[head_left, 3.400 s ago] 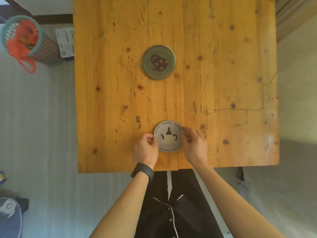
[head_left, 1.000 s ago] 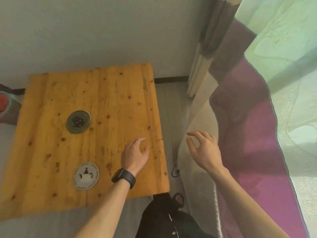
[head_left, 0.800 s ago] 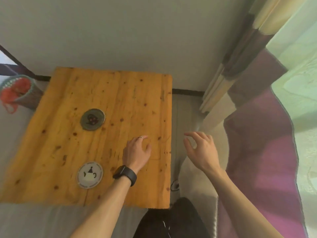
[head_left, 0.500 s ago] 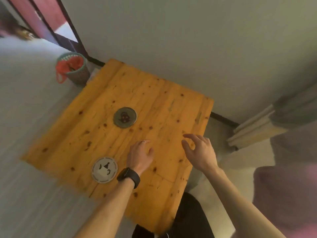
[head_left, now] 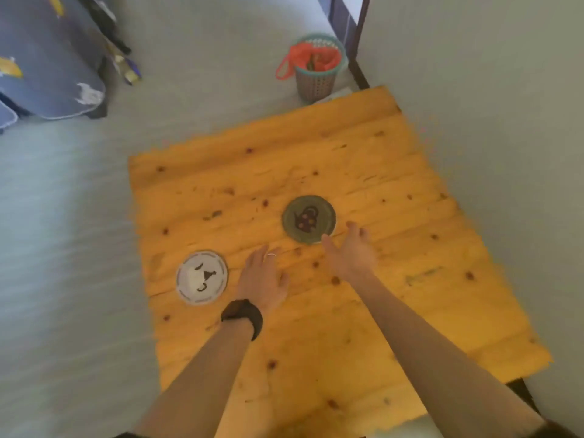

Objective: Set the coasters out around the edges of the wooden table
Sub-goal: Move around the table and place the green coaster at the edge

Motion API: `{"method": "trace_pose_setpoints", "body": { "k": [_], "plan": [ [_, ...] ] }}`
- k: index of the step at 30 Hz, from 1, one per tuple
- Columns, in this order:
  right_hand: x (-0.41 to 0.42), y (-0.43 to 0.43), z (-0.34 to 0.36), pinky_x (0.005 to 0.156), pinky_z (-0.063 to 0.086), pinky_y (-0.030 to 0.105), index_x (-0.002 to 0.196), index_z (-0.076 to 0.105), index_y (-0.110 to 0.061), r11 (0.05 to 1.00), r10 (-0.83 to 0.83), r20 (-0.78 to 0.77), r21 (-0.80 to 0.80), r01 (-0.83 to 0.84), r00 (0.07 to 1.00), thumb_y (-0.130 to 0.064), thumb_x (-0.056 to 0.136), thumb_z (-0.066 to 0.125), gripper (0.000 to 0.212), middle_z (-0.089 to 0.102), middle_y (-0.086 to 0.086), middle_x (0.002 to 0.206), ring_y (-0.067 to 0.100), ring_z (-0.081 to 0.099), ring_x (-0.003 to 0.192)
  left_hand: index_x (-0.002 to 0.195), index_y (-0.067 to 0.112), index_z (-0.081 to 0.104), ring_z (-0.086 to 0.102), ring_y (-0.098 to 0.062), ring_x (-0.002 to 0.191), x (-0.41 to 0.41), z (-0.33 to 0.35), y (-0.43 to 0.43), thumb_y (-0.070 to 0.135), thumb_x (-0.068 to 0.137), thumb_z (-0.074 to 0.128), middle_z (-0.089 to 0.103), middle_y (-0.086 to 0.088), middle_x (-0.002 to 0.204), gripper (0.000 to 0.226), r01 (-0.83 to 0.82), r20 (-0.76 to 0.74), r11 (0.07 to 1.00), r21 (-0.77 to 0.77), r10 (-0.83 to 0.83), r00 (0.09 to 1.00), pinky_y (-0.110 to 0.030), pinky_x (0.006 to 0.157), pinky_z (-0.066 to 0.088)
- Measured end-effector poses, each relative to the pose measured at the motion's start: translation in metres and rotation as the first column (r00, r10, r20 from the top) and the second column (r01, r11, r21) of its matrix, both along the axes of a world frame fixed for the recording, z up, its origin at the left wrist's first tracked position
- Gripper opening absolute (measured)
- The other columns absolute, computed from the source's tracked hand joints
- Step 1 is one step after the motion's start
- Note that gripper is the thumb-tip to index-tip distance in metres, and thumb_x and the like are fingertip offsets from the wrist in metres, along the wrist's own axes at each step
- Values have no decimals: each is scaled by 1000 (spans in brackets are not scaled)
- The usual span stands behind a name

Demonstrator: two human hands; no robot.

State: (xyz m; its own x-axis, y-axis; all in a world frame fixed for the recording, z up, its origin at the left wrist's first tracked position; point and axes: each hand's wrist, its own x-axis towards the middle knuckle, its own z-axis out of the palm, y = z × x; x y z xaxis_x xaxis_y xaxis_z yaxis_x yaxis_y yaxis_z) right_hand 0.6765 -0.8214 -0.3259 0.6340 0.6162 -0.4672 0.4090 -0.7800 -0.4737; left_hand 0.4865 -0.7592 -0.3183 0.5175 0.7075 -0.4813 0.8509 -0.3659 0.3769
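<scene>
Two coasters on wooden table: white coaster near left edge, green coaster mid-table. One mesh bin beyond far corner, red bag inside. My left hand flat, fingers spread, holding nothing. My right hand open, empty, fingertips just beside green coaster. Right half of tabletop bare.

I can read no words or numbers anywhere from my feed. The white coaster carries a ring of marks around its rim that may be lettering, but it is too blurred to make out. The green coaster shows only a teapot picture, no legible text.
</scene>
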Motion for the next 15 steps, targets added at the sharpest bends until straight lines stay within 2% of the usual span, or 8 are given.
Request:
{"method": "trace_pose_setpoints", "body": {
  "k": [3,5,10,15],
  "plan": [
    [5,16,-16,97,42,48,151,22,-12,999,41,0,-17,-41,999,-60,94,48,79,26,19,150,42,33,135,154,26,15,4,-31,149,-1,-18,-12,44,97,44,5,-7,164,67,46,-141,999,-5,-46,989,-52,118,17],
    [4,24,-23,99,41,49,150,22,-12,997,75,31,-39,-74,997,-60,94,47,78,25,20,149,42,29,136,154,30,9,-3,-31,149,-9,-32,-24,49,96,44,-5,-2,164,71,46,-179,999,0,-45,983,-55,118,16],
    [-2,34,-28,92,48,50,150,26,-16,995,97,177,-44,-91,979,-53,96,53,72,25,16,152,39,29,137,152,38,-10,-18,-24,148,-24,-55,-39,62,93,37,-24,7,160,79,43,-120,996,77,-34,992,-51,120,3],
    [-2,33,-28,98,46,52,150,29,-14,997,75,178,-34,-70,981,-48,96,56,69,28,15,150,38,29,137,153,38,-9,-22,-22,147,-21,-60,-42,60,93,38,-25,7,160,79,4,-87,998,66,2,996,-51,119,-2]
  ]
}}
